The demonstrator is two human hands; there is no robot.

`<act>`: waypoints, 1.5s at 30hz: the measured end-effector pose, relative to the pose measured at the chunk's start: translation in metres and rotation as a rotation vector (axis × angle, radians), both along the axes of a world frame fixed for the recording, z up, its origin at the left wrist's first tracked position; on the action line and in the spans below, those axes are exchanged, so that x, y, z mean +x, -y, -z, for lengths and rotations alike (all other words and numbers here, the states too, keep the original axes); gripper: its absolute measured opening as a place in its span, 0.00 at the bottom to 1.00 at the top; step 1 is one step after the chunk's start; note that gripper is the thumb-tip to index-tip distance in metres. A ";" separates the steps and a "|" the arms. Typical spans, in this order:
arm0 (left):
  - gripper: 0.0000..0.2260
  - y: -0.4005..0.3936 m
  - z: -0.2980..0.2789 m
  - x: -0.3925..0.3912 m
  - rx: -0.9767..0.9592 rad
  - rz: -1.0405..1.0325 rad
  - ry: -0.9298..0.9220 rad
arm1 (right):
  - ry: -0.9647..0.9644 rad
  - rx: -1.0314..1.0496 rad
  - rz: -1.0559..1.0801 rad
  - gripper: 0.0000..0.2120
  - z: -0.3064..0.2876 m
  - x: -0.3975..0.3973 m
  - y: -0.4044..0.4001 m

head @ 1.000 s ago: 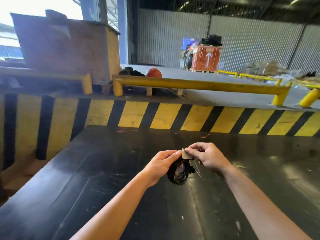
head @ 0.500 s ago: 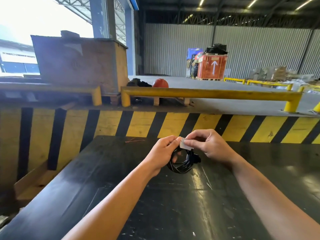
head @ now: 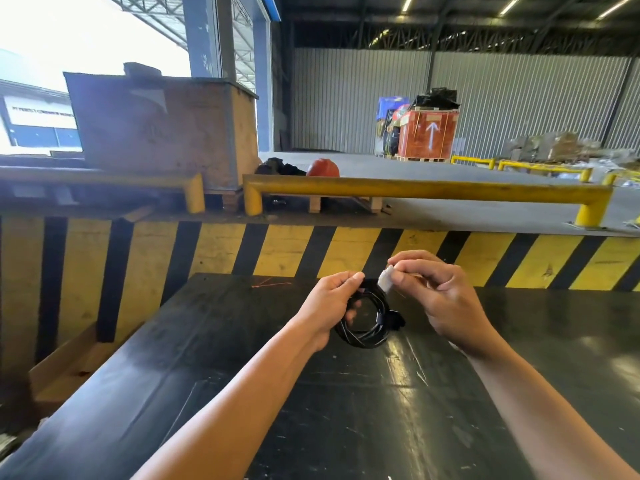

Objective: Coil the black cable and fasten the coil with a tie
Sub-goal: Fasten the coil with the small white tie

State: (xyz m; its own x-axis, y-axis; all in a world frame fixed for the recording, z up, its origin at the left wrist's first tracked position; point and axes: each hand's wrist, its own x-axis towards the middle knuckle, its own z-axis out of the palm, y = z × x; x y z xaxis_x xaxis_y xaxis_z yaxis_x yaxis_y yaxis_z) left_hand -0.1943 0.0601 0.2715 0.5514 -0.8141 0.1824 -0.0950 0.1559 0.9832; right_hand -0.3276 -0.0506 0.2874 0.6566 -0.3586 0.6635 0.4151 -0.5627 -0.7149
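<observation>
Coil point(head: 365, 318) between hands — above table point(head: 207, 341)

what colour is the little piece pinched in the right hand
White, pinched by the right hand: the small piece, head view.

Glossy black table top point(head: 214, 368), scuffed and scratched, pale flecks scattered across it, a thin reddish strand point(head: 268, 284) lying near its far edge, far edge meeting a yellow-and-black striped barrier point(head: 277, 252)

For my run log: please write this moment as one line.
stage: fastening | left hand: holds black cable coil | right hand: pinches small white tie piece at coil top | coil above black table
</observation>
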 end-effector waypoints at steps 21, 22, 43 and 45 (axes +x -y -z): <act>0.10 -0.013 -0.034 0.016 0.053 0.522 -0.059 | -0.344 0.199 0.003 0.18 0.009 -0.012 0.021; 0.12 -0.013 -0.036 0.017 0.045 0.521 -0.061 | -0.364 0.161 -0.034 0.20 0.008 -0.012 0.017; 0.09 -0.003 -0.026 0.011 -0.131 0.046 -0.125 | 0.126 0.239 0.207 0.08 -0.009 -0.014 0.035; 0.09 0.000 -0.025 0.009 -0.133 0.033 -0.138 | 0.032 0.116 0.147 0.06 -0.011 -0.015 0.027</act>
